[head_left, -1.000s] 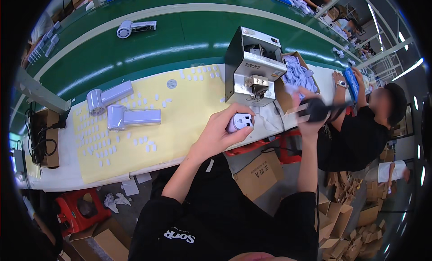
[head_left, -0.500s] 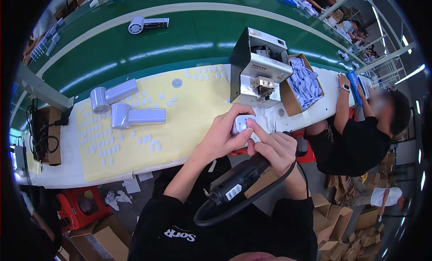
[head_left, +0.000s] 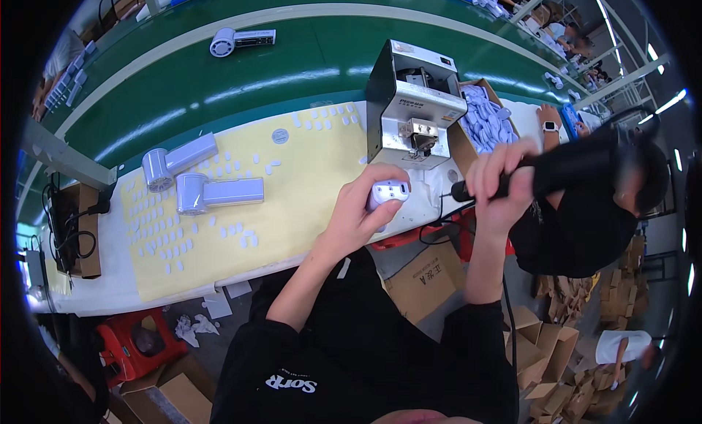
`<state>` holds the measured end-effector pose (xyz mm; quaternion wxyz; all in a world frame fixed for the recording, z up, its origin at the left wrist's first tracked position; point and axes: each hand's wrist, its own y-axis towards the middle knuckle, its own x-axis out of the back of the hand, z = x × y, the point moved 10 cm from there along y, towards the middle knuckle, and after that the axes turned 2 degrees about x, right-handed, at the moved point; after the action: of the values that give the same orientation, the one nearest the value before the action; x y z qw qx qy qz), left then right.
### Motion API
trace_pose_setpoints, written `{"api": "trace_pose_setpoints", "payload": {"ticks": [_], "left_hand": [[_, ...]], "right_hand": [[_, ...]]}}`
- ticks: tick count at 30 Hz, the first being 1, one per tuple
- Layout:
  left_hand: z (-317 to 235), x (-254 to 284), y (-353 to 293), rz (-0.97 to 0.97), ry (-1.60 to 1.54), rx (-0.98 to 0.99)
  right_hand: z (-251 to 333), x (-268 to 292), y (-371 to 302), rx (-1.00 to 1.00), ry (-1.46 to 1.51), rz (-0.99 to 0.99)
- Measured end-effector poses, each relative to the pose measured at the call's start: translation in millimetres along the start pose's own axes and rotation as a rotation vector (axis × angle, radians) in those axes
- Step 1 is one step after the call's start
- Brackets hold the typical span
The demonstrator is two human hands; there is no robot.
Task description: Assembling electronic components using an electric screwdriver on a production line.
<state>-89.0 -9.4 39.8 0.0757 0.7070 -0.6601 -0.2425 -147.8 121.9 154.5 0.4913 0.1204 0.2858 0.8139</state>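
My left hand (head_left: 347,216) is closed round a pale lavender handheld fan (head_left: 390,191), its small white end with screw holes and a dark slot turned up; the rest is mostly hidden by my fingers. To its right, my right hand (head_left: 503,184) grips a black electric screwdriver (head_left: 574,164). The screwdriver lies nearly level, its thin bit pointing left, apart from the fan. Just beyond my hands stands a metal screw-feeding machine (head_left: 417,106). Two lavender fans, one upper (head_left: 179,159) and one lower (head_left: 219,191), lie on the yellow sheet (head_left: 307,205) at left.
Many small white oval pieces (head_left: 164,223) dot the sheet. A carton of lavender parts (head_left: 486,120) stands behind the machine's right side. Beyond runs a green conveyor (head_left: 314,51) carrying another fan (head_left: 241,41). A co-worker (head_left: 596,226) sits close at right. Red stools and cartons are below.
My right hand has swung the screwdriver up and right, away from the fan, from hanging over my lap to nearly level. My left hand keeps the fan, shifted slightly left.
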Motion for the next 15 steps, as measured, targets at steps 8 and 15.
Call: {"api": "trace_pose_setpoints", "payload": {"ticks": [8,15], "left_hand": [[0,-1,2,-0.008,-0.015,-0.083],[1,-1,1,0.002,-0.033,-0.053]], "right_hand": [[-44,9,56,0.068,0.042,-0.131],[-57,3,51,0.136,0.066,-0.061]]}}
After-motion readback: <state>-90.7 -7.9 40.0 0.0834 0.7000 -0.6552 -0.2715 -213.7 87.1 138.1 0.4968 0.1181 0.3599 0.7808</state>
